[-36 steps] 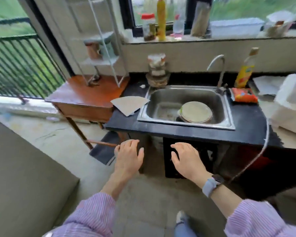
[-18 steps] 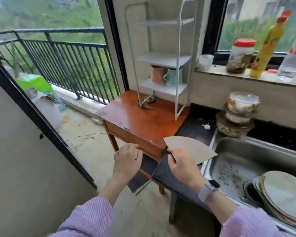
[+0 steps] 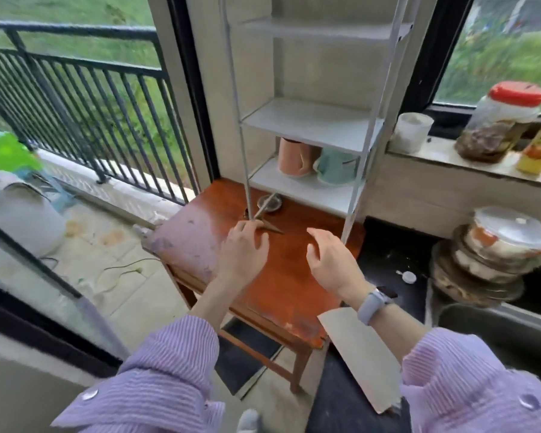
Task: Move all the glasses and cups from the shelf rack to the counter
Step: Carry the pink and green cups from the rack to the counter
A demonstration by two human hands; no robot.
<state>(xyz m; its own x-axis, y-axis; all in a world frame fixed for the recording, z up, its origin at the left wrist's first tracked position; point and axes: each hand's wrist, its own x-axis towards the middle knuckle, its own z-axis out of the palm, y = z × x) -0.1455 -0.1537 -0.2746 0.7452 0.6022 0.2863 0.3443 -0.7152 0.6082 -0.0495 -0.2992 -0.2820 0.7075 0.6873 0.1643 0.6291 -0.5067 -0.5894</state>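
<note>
Your left hand [image 3: 242, 251] and right hand [image 3: 330, 260] hover spread, empty; the white shelf rack [image 3: 310, 123] holds a pink cup [image 3: 294, 157] and teal cup [image 3: 336, 167], seemingly ceramic.

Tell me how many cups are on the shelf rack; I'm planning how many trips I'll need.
2. A pink cup and a teal cup stand side by side on the lowest shelf. The shelves above look bare, though the rack's top is out of frame.
</note>
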